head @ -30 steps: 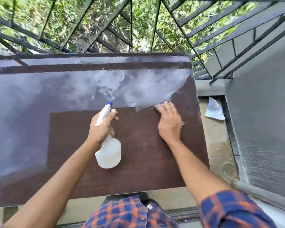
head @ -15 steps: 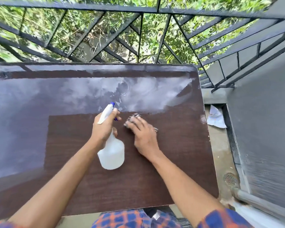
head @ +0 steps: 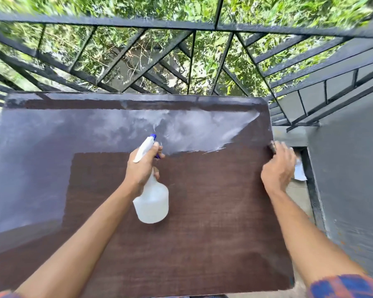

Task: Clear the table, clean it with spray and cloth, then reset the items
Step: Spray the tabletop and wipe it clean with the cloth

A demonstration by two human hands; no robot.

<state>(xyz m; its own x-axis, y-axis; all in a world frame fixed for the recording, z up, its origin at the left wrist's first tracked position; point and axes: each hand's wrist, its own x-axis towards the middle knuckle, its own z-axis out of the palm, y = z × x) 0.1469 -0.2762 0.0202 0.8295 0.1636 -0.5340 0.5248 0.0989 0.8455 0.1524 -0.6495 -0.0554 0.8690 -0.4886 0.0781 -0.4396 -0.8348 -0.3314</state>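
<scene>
A dark brown wood-grain table fills the view, its far half bright with glare. My left hand grips the neck of a white spray bottle with a blue nozzle, held over the table's middle and pointing away from me. My right hand presses down at the table's right edge. A small dark cloth shows just past its fingertips; most of it is hidden under the hand.
A black metal railing with green plants behind it runs along the table's far side. A grey wall stands close on the right. A white scrap of paper lies on the floor between table and wall.
My right hand swept from the table's middle, beside the bottle, out to the right edge. My left hand kept the bottle nearly still. The view tilted up a little.
</scene>
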